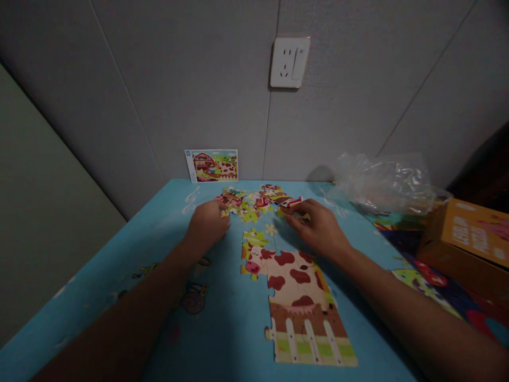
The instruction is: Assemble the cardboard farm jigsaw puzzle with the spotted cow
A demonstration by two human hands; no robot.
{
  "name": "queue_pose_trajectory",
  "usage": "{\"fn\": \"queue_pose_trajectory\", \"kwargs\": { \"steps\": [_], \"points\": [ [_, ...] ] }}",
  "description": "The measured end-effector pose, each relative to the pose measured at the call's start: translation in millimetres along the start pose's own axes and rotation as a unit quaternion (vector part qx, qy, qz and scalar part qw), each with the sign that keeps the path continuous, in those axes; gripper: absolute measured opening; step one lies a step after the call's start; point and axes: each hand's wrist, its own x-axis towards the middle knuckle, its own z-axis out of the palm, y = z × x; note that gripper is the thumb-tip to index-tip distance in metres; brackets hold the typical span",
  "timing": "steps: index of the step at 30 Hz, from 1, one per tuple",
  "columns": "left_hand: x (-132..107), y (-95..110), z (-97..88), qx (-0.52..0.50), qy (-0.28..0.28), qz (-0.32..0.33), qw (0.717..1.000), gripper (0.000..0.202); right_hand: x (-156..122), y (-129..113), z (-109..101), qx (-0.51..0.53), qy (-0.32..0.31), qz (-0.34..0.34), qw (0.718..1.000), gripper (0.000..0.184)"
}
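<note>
Jigsaw pieces (246, 204) lie heaped on the blue desk (99, 281), just beyond the part-built cow puzzle (292, 297). Left hand (207, 225) and right hand (318, 228) curl at the heap's edge; any pinch is hard to tell.

A cream jigsaw puzzle cow (292, 281) with reddish-brown spots on a blue tabletop (99, 302).

Loose jigsaw pieces (248, 204) too small to tell apart, orange box (469, 239) cut off at right

The left hand (207, 225) reaches in from seven o'clock, the right hand (318, 228) from four, both palm-down with fingers curled.
</note>
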Motion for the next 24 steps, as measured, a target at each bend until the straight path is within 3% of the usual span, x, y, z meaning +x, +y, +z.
{"fn": "queue_pose_trajectory", "kwargs": {
  "steps": [2,5,7,9,13,16,19,21,24],
  "points": [
    [-3,11,-1.0,-0.179,-0.001,-0.007,0.984,0.022,-4,-10,-1,0.056,-0.037,-0.015,0.998,0.019],
    [-10,27,2.3,-0.415,-0.017,0.003,0.909,0.027,-12,-27,-1,0.135,-0.103,-0.045,0.984,0.022],
    [-14,35,8.1,-0.499,-0.039,0.012,0.866,0.028,-17,-35,0,0.192,-0.166,-0.060,0.965,0.024],
    [-17,37,15.0,-0.533,-0.082,0.025,0.842,0.029,-20,-38,1,0.218,-0.197,-0.058,0.954,0.024],
    [-17,35,23.4,-0.515,-0.135,0.053,0.845,0.029,-19,-31,6,0.195,-0.128,-0.035,0.972,0.027],
    [-18,32,23.0,-0.438,-0.108,0.099,0.887,0.025,-11,-17,5,0.181,-0.045,0.011,0.982,0.023],
    [-23,30,21.3,-0.275,-0.089,0.224,0.931,0.026,0,2,1,0.104,0.034,0.095,0.989,0.024],
    [-28,30,20.7,-0.183,-0.116,0.304,0.928,0.027,7,15,-3,0.013,0.052,0.143,0.988,0.024],
    [-34,31,19.5,-0.114,-0.162,0.351,0.915,0.029,14,30,-5,-0.104,0.032,0.164,0.980,0.029]
  ]
}}
